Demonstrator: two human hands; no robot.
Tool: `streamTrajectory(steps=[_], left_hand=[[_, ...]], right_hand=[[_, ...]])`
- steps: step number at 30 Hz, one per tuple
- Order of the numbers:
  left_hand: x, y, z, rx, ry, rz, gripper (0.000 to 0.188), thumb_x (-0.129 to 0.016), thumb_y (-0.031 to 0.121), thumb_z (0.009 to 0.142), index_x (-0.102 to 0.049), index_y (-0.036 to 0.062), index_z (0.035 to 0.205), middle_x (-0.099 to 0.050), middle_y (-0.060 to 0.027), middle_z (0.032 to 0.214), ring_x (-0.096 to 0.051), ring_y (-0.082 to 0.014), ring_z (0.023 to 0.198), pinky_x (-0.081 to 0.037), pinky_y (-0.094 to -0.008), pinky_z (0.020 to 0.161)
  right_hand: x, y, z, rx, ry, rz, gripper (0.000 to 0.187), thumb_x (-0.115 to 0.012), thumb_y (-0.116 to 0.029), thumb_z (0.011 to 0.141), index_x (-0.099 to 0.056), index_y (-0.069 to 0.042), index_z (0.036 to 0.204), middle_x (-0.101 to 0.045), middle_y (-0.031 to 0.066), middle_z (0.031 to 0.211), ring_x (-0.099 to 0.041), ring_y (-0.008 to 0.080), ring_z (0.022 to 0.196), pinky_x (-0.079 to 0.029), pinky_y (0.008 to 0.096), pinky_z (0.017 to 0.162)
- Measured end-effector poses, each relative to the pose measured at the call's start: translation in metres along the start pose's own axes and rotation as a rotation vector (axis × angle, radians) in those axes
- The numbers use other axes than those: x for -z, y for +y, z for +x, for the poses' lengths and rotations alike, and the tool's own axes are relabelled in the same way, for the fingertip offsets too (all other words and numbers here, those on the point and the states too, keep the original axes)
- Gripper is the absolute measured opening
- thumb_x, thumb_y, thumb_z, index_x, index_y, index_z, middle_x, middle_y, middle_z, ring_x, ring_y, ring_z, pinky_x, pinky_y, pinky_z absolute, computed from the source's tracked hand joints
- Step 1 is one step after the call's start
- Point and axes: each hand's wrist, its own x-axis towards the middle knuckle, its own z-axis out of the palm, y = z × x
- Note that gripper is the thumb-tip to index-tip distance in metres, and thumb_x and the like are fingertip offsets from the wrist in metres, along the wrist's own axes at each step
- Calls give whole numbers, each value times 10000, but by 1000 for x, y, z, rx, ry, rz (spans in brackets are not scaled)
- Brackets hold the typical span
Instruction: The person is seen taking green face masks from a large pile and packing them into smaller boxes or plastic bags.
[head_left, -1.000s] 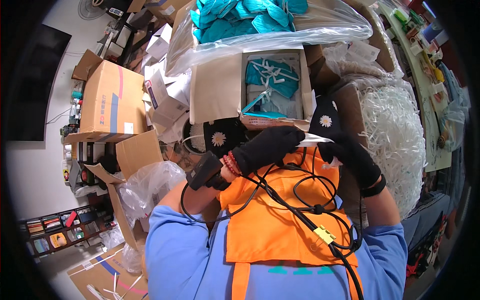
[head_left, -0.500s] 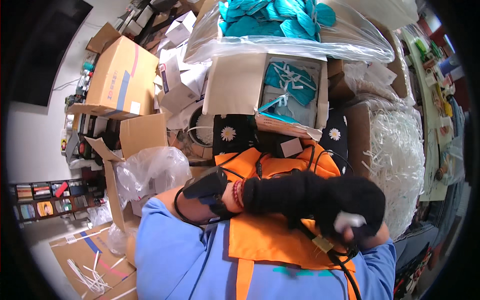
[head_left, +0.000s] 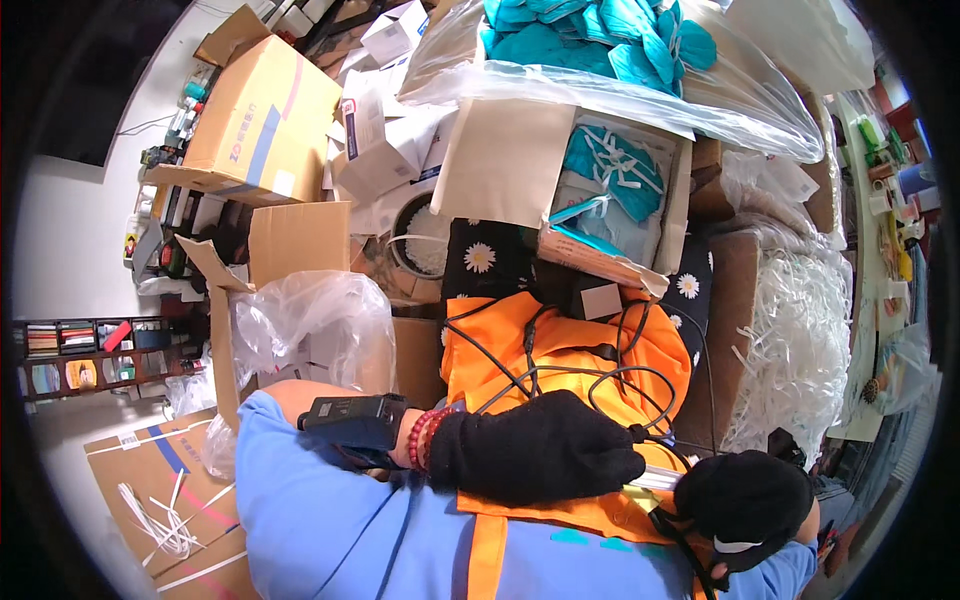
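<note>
My left hand, in a black glove, is closed across my lap with its fingertips at a slim silvery-white piece. Black cables run right by those fingertips. My right hand, also black-gloved, is curled at the lower right, at the other end of that piece; what it holds is hidden. A white patch shows on its underside. Beneath the piece are a small yellowish tag and a thick black cable. A black device is strapped to my left forearm beside red beads.
Ahead stands an open carton of teal masks with white straps. Behind it, more teal masks fill a plastic-lined box. White strips are heaped at right. Cartons and a plastic-lined box stand left. An orange apron covers my lap.
My left hand has drawn back leftward from my right hand, which is now lower and further right. The silvery-white piece shows between them. The whole view has shifted slightly.
</note>
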Motion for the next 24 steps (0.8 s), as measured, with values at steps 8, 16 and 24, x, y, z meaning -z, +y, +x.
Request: streamTrajectory(steps=[8,16,24], left_hand=[[1,-17,-18,-168,189,35,195,-609,211,902,-671,29,870,-624,-107,678,-618,-240,600,-465,-347,544],[65,-32,-59,102,210,305,124,-625,156,826,-615,33,828,-604,-152,700,-609,-311,656,-463,-397,568],[234,-213,-93,317,368,1191,149,-608,124,735,-617,50,864,-634,-202,765,-627,-394,746,-487,-462,657]], right_hand=[[36,32,-42,-190,185,-438,336,-548,-321,919,-576,-37,1097,-608,142,1055,-577,274,1028,-423,370,926],[106,75,-92,-297,359,-892,365,-535,-299,930,-553,-50,1196,-593,146,1139,-552,267,1099,-400,368,973],[222,151,-178,-448,468,-1479,413,-521,-277,941,-530,-62,1295,-577,150,1224,-528,259,1170,-377,365,1019]])
